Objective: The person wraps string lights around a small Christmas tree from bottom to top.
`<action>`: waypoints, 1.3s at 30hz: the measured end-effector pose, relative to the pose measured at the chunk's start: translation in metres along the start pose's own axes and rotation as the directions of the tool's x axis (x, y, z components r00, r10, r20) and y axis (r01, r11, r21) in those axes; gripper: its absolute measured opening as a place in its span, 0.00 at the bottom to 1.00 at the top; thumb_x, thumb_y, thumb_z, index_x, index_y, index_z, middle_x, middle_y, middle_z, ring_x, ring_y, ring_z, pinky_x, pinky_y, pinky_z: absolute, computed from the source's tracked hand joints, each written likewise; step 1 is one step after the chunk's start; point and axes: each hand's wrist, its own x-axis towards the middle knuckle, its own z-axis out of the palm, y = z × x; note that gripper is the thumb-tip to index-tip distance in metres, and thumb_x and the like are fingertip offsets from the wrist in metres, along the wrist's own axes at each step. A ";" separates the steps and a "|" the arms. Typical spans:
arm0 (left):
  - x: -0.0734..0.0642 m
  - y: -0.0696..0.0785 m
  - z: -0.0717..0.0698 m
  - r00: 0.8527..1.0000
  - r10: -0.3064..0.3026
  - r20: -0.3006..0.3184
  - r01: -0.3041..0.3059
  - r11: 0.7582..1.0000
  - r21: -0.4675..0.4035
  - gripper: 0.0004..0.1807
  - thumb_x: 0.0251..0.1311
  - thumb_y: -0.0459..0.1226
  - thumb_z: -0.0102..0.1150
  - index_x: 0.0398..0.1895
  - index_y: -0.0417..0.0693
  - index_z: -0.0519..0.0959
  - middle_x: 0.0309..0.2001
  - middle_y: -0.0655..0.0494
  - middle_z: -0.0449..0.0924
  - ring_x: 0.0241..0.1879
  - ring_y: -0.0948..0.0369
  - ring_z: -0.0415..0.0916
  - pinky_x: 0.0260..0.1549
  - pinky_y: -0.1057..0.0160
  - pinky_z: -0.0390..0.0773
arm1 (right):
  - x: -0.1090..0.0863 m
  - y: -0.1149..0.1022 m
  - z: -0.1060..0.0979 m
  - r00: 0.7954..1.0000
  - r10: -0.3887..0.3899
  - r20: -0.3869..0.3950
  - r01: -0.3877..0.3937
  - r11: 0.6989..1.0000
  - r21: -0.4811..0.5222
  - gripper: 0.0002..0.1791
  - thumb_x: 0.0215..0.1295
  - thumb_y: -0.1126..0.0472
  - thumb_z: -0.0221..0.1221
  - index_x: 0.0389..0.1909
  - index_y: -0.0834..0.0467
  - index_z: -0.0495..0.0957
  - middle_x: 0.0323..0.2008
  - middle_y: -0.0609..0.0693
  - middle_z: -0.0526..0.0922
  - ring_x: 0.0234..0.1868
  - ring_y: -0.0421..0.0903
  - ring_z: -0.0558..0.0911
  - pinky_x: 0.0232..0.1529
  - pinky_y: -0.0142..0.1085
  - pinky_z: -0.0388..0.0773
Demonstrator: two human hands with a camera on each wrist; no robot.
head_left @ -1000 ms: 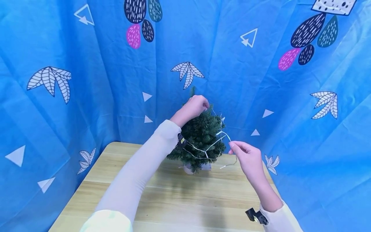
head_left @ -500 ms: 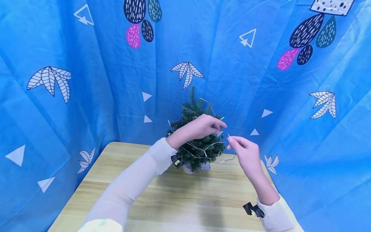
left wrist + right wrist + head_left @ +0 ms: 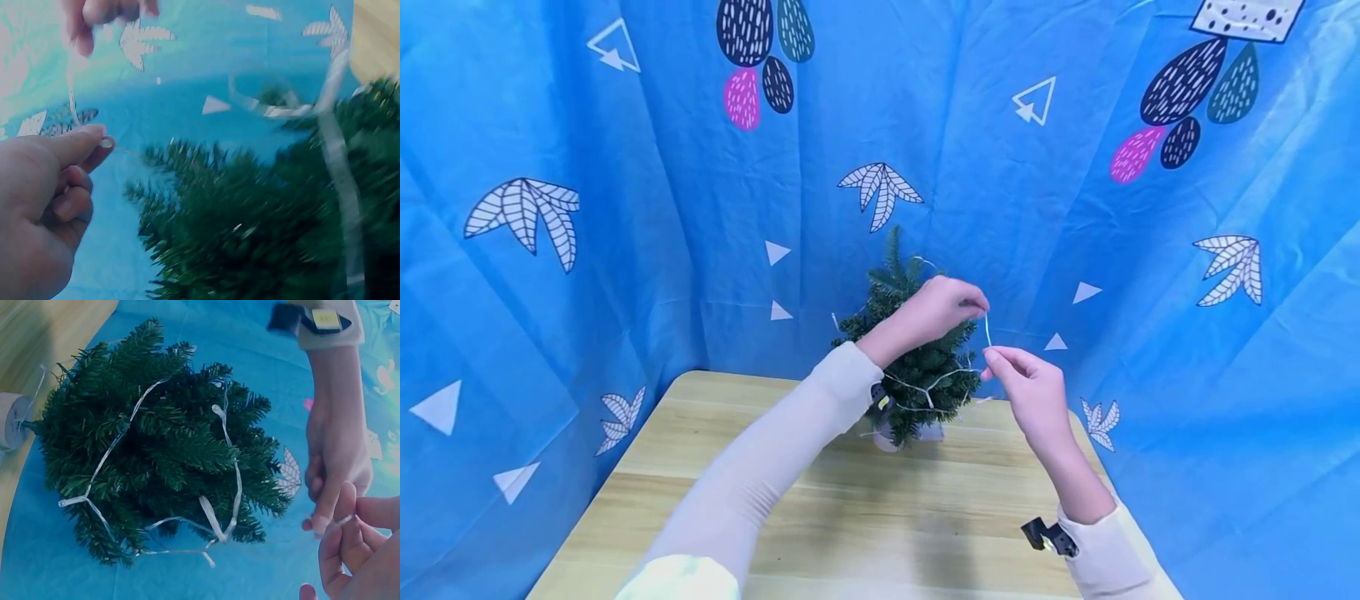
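A small green Christmas tree stands at the back of the table, with a clear string of fairy lights looped over its branches. My left hand reaches across the front of the tree and pinches the string between thumb and forefinger at its right side. Just below and to the right, my right hand pinches the same string. A short, nearly upright length of wire shows between the two hands. In the left wrist view, the left hand is close beside the branches, and the right hand appears at the top.
The tree's round pale base rests on the light wooden table. A blue printed curtain encloses the back and both sides, close behind the tree. Black wrist cameras sit at the cuffs.
My left hand has come from the treetop down and rightward, and now pinches the string near the right hand. The right hand, holding the string throughout, has shifted slightly up and left.
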 end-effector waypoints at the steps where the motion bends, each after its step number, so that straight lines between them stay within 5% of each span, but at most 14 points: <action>1: 0.005 -0.002 -0.003 1.000 0.007 -0.030 -0.006 1.000 0.009 0.09 0.71 0.39 0.59 0.47 0.51 0.87 0.46 0.60 0.88 0.45 0.67 0.82 0.49 0.70 0.79 | 0.001 0.001 0.000 1.000 0.004 -0.003 -0.004 1.000 0.001 0.25 0.67 0.34 0.59 0.51 0.48 0.86 0.33 0.44 0.88 0.22 0.49 0.66 0.23 0.41 0.66; 6: 0.028 -0.016 -0.018 0.992 -0.032 -0.125 0.034 0.999 0.017 0.10 0.72 0.40 0.58 0.48 0.52 0.87 0.47 0.60 0.87 0.41 0.67 0.81 0.47 0.69 0.78 | 0.006 0.002 0.001 1.000 0.010 -0.026 -0.010 1.000 -0.005 0.24 0.68 0.34 0.59 0.48 0.48 0.87 0.35 0.48 0.89 0.28 0.52 0.69 0.23 0.40 0.68; 14: 0.052 -0.045 -0.040 0.961 -0.152 -0.231 0.150 0.988 -0.027 0.09 0.71 0.41 0.59 0.47 0.53 0.87 0.46 0.58 0.88 0.37 0.64 0.80 0.38 0.66 0.78 | 0.025 0.000 0.011 0.999 -0.021 -0.043 0.021 1.000 -0.010 0.22 0.69 0.37 0.59 0.46 0.50 0.87 0.34 0.48 0.88 0.23 0.48 0.66 0.21 0.40 0.63; 19: 0.059 -0.064 -0.053 0.934 -0.248 -0.257 0.238 0.969 -0.070 0.10 0.70 0.40 0.60 0.49 0.52 0.86 0.48 0.58 0.87 0.39 0.61 0.80 0.39 0.64 0.77 | 0.037 -0.007 0.022 0.998 -0.048 -0.044 0.048 0.999 -0.010 0.20 0.72 0.44 0.59 0.48 0.54 0.87 0.34 0.49 0.89 0.23 0.44 0.69 0.20 0.37 0.61; 26: 0.057 -0.089 -0.072 0.898 -0.324 -0.298 0.293 0.945 -0.145 0.11 0.71 0.39 0.59 0.50 0.45 0.85 0.48 0.54 0.87 0.46 0.59 0.82 0.45 0.61 0.79 | 0.056 -0.028 0.041 0.994 -0.101 -0.047 0.099 0.995 -0.028 0.17 0.73 0.47 0.59 0.44 0.54 0.88 0.33 0.50 0.89 0.12 0.42 0.59 0.15 0.37 0.57; 28: 0.053 -0.096 -0.076 0.884 -0.353 -0.306 0.318 0.935 -0.158 0.11 0.71 0.39 0.59 0.50 0.46 0.85 0.48 0.55 0.87 0.45 0.60 0.81 0.45 0.61 0.79 | 0.059 -0.033 0.048 0.992 -0.115 -0.045 0.113 0.992 -0.046 0.17 0.73 0.46 0.58 0.42 0.53 0.88 0.32 0.50 0.89 0.15 0.44 0.63 0.24 0.38 0.67; 30: 0.050 -0.104 -0.079 0.871 -0.377 -0.316 0.338 0.925 -0.172 0.11 0.71 0.40 0.59 0.50 0.47 0.85 0.48 0.56 0.87 0.44 0.61 0.81 0.44 0.61 0.78 | 0.062 -0.038 0.054 0.989 -0.138 -0.050 0.134 0.988 -0.076 0.16 0.73 0.46 0.58 0.39 0.52 0.88 0.32 0.49 0.89 0.22 0.45 0.70 0.44 0.41 0.73; 33: 0.047 -0.114 -0.082 0.856 -0.401 -0.328 0.357 0.915 -0.187 0.10 0.72 0.40 0.58 0.49 0.49 0.86 0.48 0.56 0.87 0.42 0.62 0.79 0.41 0.62 0.77 | 0.066 -0.044 0.064 0.983 -0.178 -0.050 0.172 0.980 -0.105 0.15 0.74 0.48 0.58 0.35 0.50 0.88 0.31 0.47 0.89 0.36 0.47 0.78 0.69 0.47 0.57; 39: 0.044 -0.127 -0.093 0.834 -0.436 -0.339 0.383 0.899 -0.215 0.11 0.72 0.38 0.58 0.49 0.47 0.86 0.49 0.54 0.87 0.44 0.60 0.80 0.42 0.62 0.77 | 0.076 -0.054 0.082 0.973 -0.229 -0.015 0.225 0.964 -0.140 0.16 0.75 0.50 0.56 0.38 0.55 0.89 0.30 0.48 0.89 0.44 0.48 0.82 0.71 0.49 0.53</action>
